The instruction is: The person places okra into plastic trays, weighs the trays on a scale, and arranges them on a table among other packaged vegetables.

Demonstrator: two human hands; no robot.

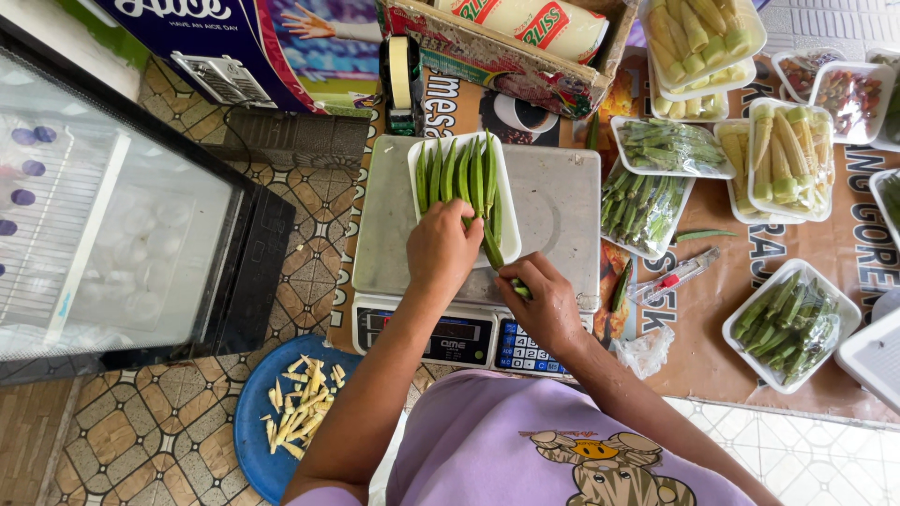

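Seen from above, a person in a lilac shirt leans over a digital weighing scale on a cardboard-covered table. A white foam tray of green okra pods sits on the scale's steel platform, left of its middle. The left hand lies knuckles-up over the near end of the tray, fingers curled down onto the pods; whether it pinches one cannot be told. The right hand, just beside the tray's near right corner, is closed round an okra pod.

As a judgement, one pod already hangs over the tray's near rim and could slip onto the platform if the left hand nudges the row. The light tray could also slide on the smooth steel under a sideways push.

The left hand hides the pods' near ends, and the arms cover part of the scale's display and keypad. To the right lie wrapped trays of okra and baby corn, some cut off by the frame. At far centre stand a tape dispenser and a cardboard box, also cropped. On the floor, near left, a blue plate holds pale trimmings; a glass-topped freezer fills the left side, its contents blurred.
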